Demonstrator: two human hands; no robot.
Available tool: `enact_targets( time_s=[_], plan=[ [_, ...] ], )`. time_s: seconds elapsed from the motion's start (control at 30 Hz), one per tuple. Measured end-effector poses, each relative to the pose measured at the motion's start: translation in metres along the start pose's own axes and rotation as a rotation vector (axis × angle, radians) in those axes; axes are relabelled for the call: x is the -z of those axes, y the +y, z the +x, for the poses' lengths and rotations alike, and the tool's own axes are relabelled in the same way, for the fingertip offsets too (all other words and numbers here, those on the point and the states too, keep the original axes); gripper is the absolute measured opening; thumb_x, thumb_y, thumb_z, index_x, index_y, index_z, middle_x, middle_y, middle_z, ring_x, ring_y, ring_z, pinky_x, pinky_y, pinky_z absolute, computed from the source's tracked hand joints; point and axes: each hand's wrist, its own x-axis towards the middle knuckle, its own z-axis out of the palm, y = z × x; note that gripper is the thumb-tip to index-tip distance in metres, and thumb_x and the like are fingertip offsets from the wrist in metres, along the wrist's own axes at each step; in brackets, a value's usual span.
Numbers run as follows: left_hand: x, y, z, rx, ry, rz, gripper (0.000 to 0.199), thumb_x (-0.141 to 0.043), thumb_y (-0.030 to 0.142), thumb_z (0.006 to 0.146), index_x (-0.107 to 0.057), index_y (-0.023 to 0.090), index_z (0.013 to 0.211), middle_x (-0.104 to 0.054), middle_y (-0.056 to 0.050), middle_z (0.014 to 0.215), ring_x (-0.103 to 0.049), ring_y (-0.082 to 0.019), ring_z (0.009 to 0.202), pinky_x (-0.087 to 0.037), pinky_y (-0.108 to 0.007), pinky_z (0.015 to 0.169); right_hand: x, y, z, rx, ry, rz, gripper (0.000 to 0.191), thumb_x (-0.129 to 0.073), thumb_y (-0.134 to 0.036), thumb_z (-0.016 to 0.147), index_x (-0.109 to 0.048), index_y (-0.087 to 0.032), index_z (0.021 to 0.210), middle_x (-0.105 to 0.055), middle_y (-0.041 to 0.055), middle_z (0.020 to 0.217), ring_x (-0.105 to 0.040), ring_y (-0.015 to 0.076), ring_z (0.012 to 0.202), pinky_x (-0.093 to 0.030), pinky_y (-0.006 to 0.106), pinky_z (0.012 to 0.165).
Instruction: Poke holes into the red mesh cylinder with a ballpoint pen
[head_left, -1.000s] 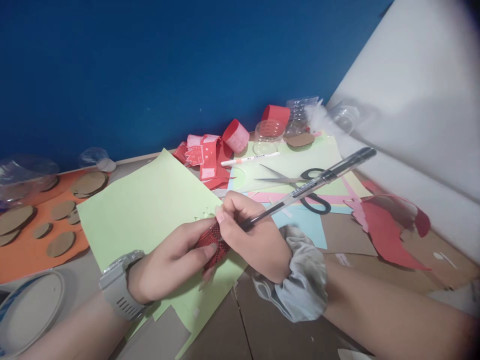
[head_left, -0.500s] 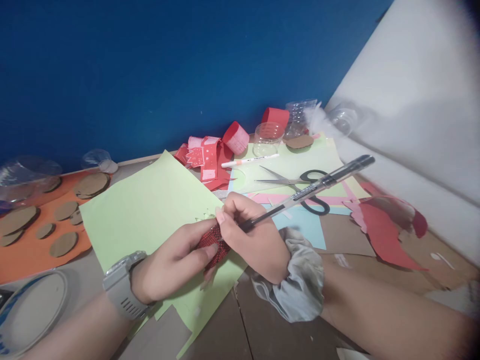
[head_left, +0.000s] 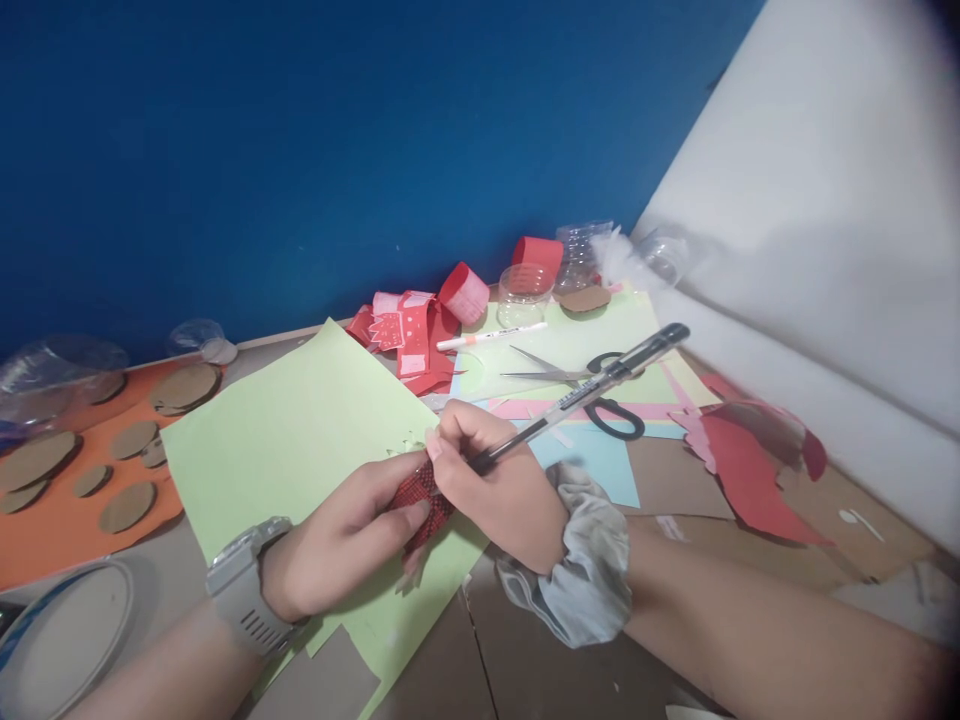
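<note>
My left hand (head_left: 356, 535) is closed around a small red piece with a dark dotted pattern (head_left: 415, 492), holding it over the green paper (head_left: 292, 430). In my right hand (head_left: 495, 480) is a clear-barrelled black pen (head_left: 577, 400), its back end slanting up to the right. The pen's tip is hidden behind my fingers, close to the red piece. A few small dark marks (head_left: 409, 440) show on the green paper just beyond my hands.
Scissors (head_left: 619, 418) and a white marker (head_left: 491, 336) lie on coloured sheets. Red paper crafts (head_left: 416, 335) stand near the blue wall. Cardboard discs (head_left: 127, 507) rest on orange paper (head_left: 45, 550) at left. Red paper scraps (head_left: 757, 480) lie at right.
The pen's back end has swung a little lower and to the left. My left hand still holds the red piece, and the whole view has shifted slightly.
</note>
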Motion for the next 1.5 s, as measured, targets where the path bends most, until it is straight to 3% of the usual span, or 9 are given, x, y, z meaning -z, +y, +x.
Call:
enact_targets(
  time_s=[0.5,0.83,1.5],
  plan=[
    [-0.0025,0.0011,-0.0004,0.021,0.014,-0.026,0.014,-0.049,0.021,0.098,-0.052,0.018,0.085,-0.054,0.001,0.064,-0.049,-0.015,0.057,-0.045,-0.029,0.06,0.0007,-0.0009,0.0007,-0.002,-0.002,-0.004,0.032,-0.056,-0.026,0.095,-0.038,-0.024,0.07,-0.034,-0.0074,0.061,-0.033,0.0126,0.058,-0.029,0.03,0.055],
    [-0.0015,0.0005,0.0002,0.019,0.019,-0.033,0.017,-0.049,0.021,0.099,-0.05,0.019,0.082,-0.053,0.001,0.063,-0.047,-0.015,0.057,-0.044,-0.029,0.059,-0.0006,-0.0048,0.001,-0.026,-0.006,0.017,0.032,-0.061,-0.025,0.088,-0.037,-0.026,0.066,-0.035,-0.0024,0.062,-0.031,0.0192,0.059,-0.027,0.038,0.057],
    [-0.0011,0.0026,0.0018,0.016,0.002,0.0,0.014,-0.046,0.019,0.096,-0.052,0.017,0.084,-0.053,0.001,0.064,-0.047,-0.014,0.057,-0.044,-0.029,0.06,-0.0015,-0.0076,0.0029,-0.036,0.015,0.007,0.033,-0.06,-0.025,0.087,-0.036,-0.027,0.065,-0.034,-0.0032,0.061,-0.032,0.0182,0.057,-0.027,0.037,0.056]
  ],
)
